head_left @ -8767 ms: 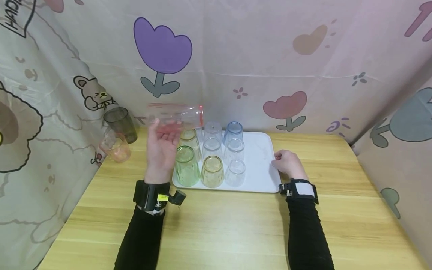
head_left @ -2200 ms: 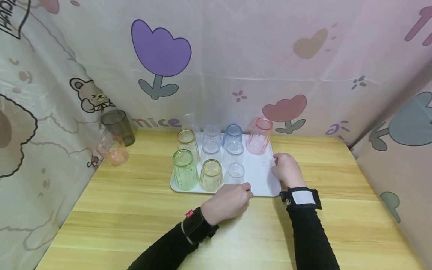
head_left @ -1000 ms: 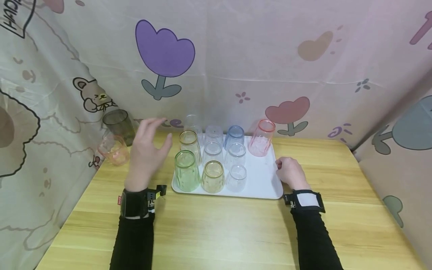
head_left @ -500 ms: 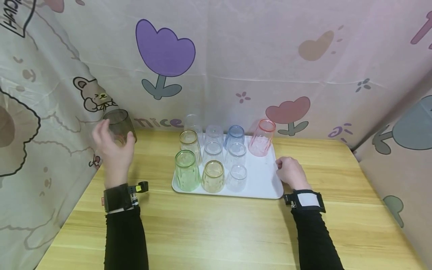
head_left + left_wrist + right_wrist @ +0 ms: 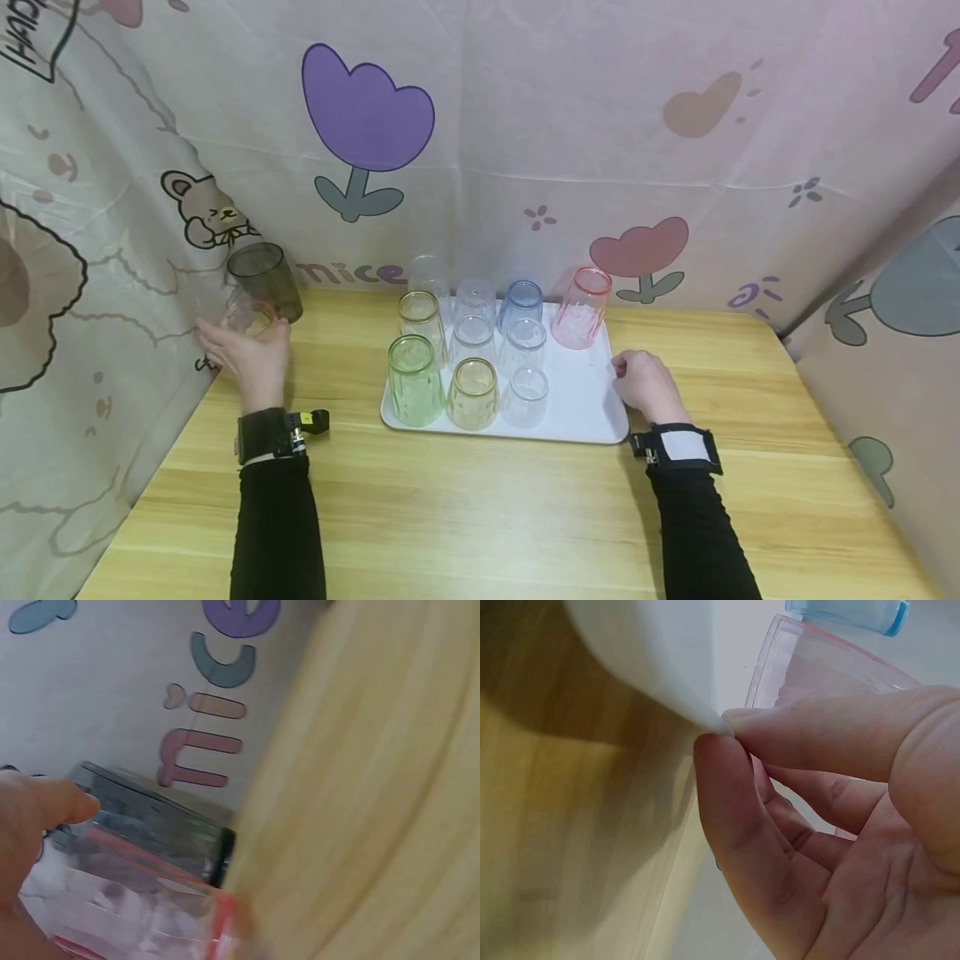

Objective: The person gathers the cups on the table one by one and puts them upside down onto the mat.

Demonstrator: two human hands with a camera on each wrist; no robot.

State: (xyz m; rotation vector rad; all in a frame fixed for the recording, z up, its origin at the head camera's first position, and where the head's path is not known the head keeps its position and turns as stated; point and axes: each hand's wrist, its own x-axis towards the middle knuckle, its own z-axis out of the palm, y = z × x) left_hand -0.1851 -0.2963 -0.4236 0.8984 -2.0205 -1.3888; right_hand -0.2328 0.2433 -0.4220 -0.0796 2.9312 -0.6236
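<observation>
Left hand [image 5: 251, 354] grips the pink cup [image 5: 247, 315]; right hand [image 5: 643, 385] pinches the tray [image 5: 581, 400] edge.

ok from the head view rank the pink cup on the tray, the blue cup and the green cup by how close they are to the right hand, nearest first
1. Pink cup: far right corner of the white tray, just beyond the right hand, which pinches the tray's right edge.
2. Blue cup: back row, left of the pink one.
3. Green cup: near left corner of the tray, farthest.
</observation>
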